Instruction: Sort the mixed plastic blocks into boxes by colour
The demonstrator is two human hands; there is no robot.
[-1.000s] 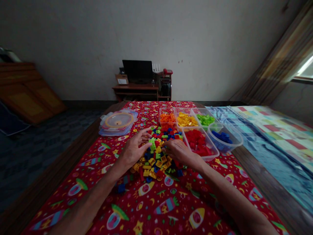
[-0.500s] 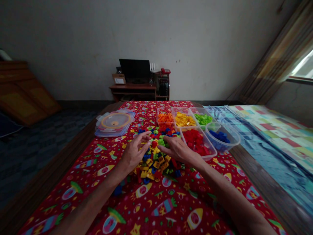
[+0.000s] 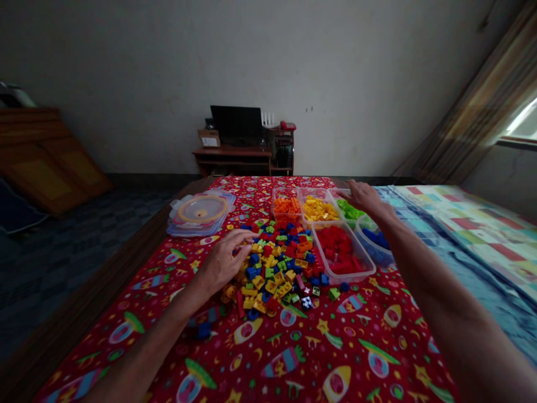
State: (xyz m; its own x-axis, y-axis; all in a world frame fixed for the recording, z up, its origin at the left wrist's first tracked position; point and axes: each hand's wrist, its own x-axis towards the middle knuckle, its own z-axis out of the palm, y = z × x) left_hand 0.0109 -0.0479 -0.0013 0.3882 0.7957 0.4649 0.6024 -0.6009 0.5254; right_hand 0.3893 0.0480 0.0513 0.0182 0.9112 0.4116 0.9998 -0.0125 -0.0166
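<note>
A mixed heap of toy building bricks [image 3: 268, 274] in yellow, blue, red, green and orange lies on the red patterned tablecloth. At its left edge is my left hand [image 3: 226, 258], thumb apart from the lightly bent fingers, with nothing visible in it. My right hand [image 3: 363, 197] hovers over the back right tub of green bricks [image 3: 351, 210], its thumb and fingers apart. No brick shows between them. Left of that tub, orange bricks [image 3: 287, 207] and yellow bricks [image 3: 319, 209] sit in clear compartments. Red bricks [image 3: 338, 249] fill a nearer clear tub.
Blue bricks [image 3: 376, 237] sit in a round clear bowl at the right, partly behind my right forearm. Stacked plastic lids [image 3: 202, 210] lie at the table's left. A bed [image 3: 470, 224] adjoins the right side. Beyond the table stands a desk with a monitor [image 3: 236, 124].
My right hand has left the heap and moved right and away from me, over the green bricks' tub. My left hand stays beside the heap. The view has shifted slightly.
</note>
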